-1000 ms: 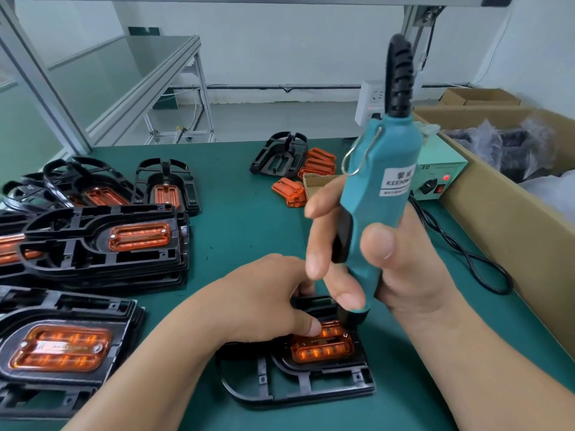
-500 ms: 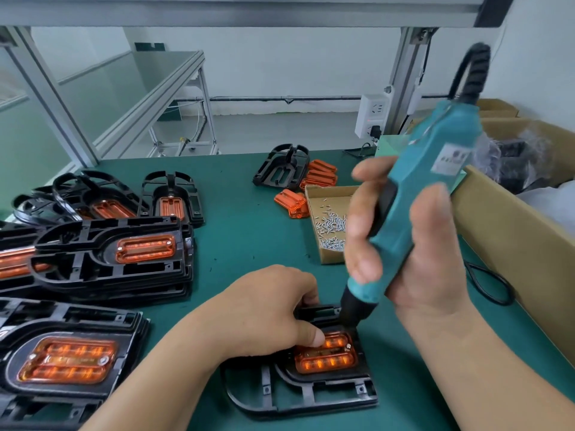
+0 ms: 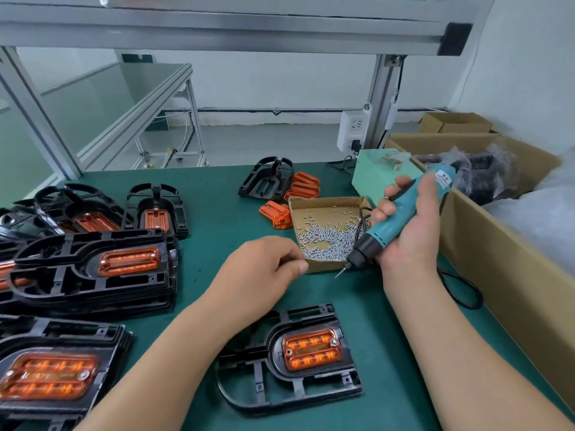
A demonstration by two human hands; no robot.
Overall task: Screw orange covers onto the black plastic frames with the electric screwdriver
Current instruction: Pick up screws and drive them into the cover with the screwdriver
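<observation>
Grips teal electric screwdriver (image 3: 401, 213) in right hand (image 3: 410, 237), fingers wrapped round the body, just right of the screw box (image 3: 323, 265). Holds bit angled down-left, tip off the box's near right corner, clear of the green mat (image 3: 217, 197). Curls left hand (image 3: 264, 269) at the box's near left corner, thumb against forefinger; can't tell if pinching a screw. Has black frame (image 3: 273, 384) flat on the mat, nearer than the box, orange cover (image 3: 311, 349) seated in its oval recess, both hands apart from it. Loose orange covers (image 3: 275, 214) against the box's left wall, more behind it beside an empty frame (image 3: 266, 180). Stacks of covered frames (image 3: 77, 275) well left of the box. Pale green power unit (image 3: 379, 175) behind-right of the box, big carton (image 3: 504, 275) to its right.
</observation>
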